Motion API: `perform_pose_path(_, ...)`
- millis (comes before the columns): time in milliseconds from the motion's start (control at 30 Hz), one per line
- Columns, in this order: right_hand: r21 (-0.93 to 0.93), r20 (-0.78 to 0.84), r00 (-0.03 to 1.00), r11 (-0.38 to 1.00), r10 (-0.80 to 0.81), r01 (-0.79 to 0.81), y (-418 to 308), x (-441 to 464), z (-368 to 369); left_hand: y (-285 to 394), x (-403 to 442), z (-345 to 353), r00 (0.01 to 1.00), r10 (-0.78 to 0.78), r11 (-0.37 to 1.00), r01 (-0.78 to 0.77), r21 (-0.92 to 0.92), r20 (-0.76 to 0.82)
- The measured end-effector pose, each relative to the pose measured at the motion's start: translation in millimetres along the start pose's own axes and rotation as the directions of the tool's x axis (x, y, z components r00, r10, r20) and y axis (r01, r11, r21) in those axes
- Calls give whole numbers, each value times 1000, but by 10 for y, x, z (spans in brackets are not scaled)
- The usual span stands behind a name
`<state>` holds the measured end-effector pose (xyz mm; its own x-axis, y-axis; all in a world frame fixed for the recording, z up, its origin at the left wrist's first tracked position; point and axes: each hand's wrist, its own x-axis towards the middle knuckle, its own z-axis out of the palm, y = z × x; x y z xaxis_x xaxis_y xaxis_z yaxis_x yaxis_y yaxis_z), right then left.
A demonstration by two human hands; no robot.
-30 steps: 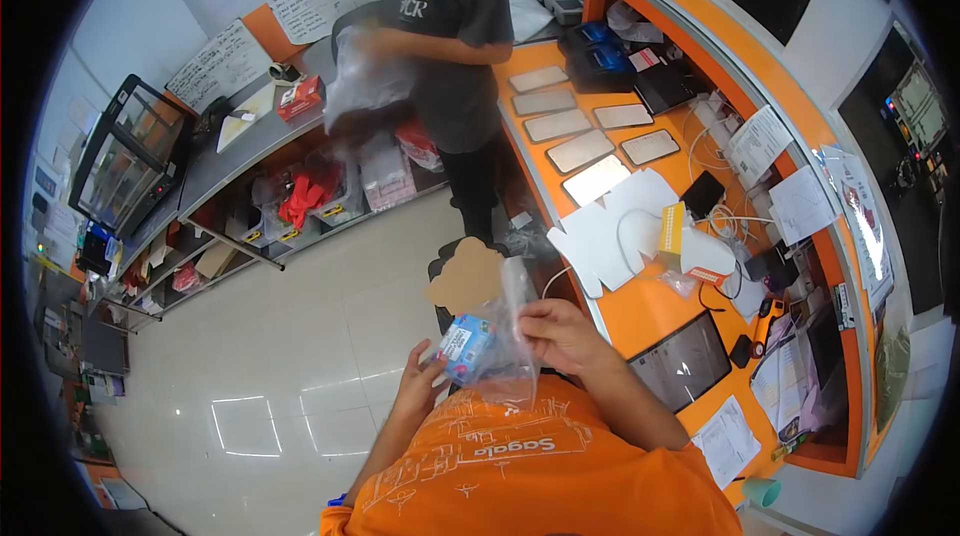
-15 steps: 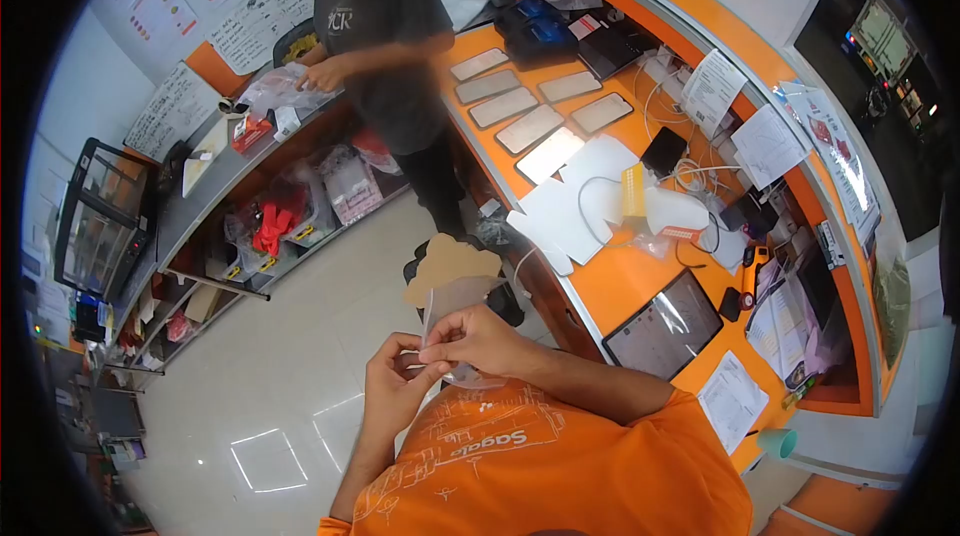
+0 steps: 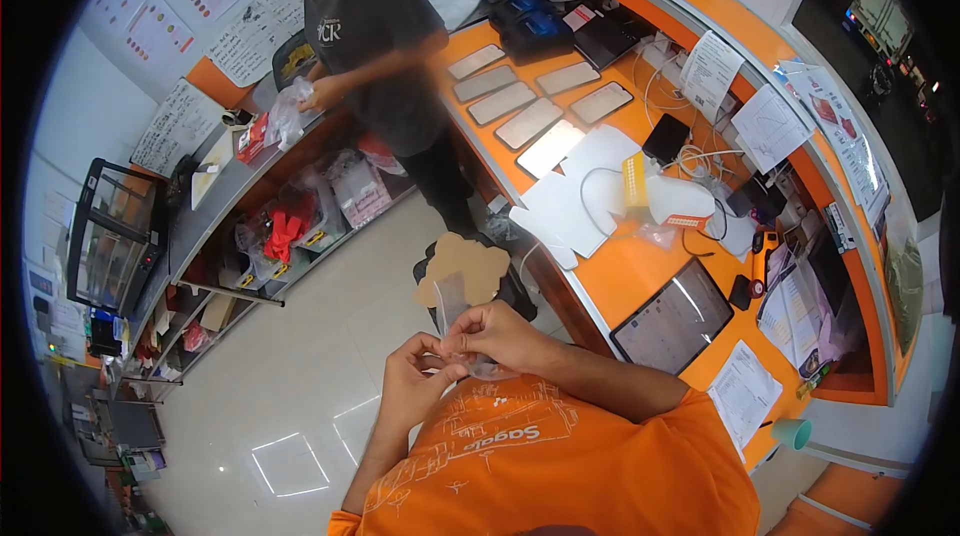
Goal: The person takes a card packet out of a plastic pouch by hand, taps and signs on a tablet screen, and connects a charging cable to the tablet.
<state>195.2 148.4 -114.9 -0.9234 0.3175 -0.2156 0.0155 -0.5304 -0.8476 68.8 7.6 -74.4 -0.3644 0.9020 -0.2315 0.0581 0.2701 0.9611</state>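
Just above my orange shirt, both hands meet on a clear plastic bag point(image 3: 451, 298). My left hand point(image 3: 415, 382) pinches the bag's edge with closed fingers. My right hand point(image 3: 493, 332) is closed on the same bag, its fingertips touching those of the left. Part of the bag rises above my fingers, and another part hangs below them against the shirt. A brown cardboard piece point(image 3: 470, 268) lies beyond my hands. The blue packet seen earlier is not visible.
On the orange desk point(image 3: 590, 281) at right lie several phones point(image 3: 528, 124), white cut sheets point(image 3: 557, 215), a yellow box point(image 3: 635, 186), cables and a tablet point(image 3: 677, 321). A co-worker point(image 3: 372, 46) stands at the grey counter point(image 3: 225, 198), holding plastic.
My hands have come together on the bag, and the blue packet has gone out of sight. The view has shifted to the right. The co-worker's plastic has moved down to the counter.
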Motion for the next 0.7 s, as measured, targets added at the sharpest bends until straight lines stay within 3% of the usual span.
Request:
perform_pose_path(133,-46,45,999,999,22,-19,104,19,28,-36,-11,-28,996,-81,977,72,200,35)
perform_pose_path(333,82,123,992,997,-23,13,234,43,-21,-166,-54,91,999,-32,990,29,-135,-20)
perform_pose_path(433,25,108,994,1000,-17,14,214,28,-15,-93,-75,121,999,-37,989,34,-145,-22)
perform_pose_path(633,-80,35,998,995,-52,55,172,-28,47,-335,-47,37,993,106,981,-94,167,-60)
perform_pose_path(700,-142,10,996,986,-84,84,173,-43,46,-275,-58,85,990,106,991,-97,95,-92)
